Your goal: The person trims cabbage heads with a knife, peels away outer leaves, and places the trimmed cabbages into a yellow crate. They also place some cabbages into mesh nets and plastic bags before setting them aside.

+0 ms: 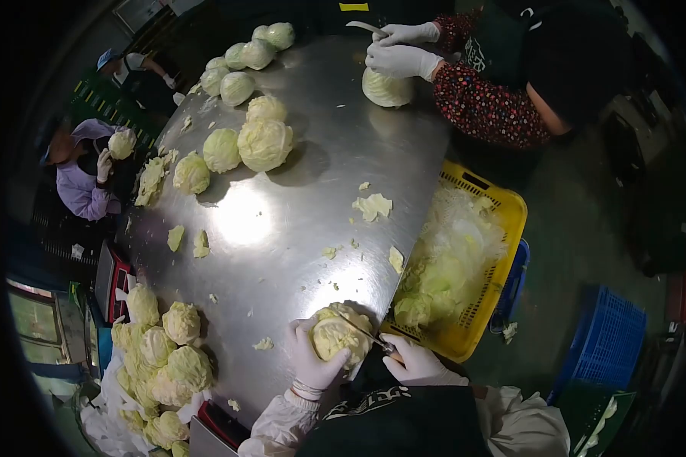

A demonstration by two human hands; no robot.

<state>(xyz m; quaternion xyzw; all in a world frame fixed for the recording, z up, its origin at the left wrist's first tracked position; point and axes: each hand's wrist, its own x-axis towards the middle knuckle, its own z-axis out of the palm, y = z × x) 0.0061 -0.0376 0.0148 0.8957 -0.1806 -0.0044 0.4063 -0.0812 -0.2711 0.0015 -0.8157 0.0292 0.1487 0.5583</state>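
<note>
A pale cabbage (332,340) sits near the front edge of the steel table (312,251). My left hand (315,367), in a white glove, wraps round its left side with the thumb across the front. With my right hand (421,361), also gloved, I grip the wooden handle of a knife (367,333). The blade points up and left, against the upper right of the cabbage. Small leaf scraps (329,252) lie on the metal just beyond it.
Right of the table, a yellow crate (511,221) holds loose leaves. Several cabbages (183,365) are heaped at lower left; more cabbages (265,145) stand farther back. Across the table, a gloved co-worker (480,107) works over a cabbage with a knife. Another person (84,179) holds a cabbage at left.
</note>
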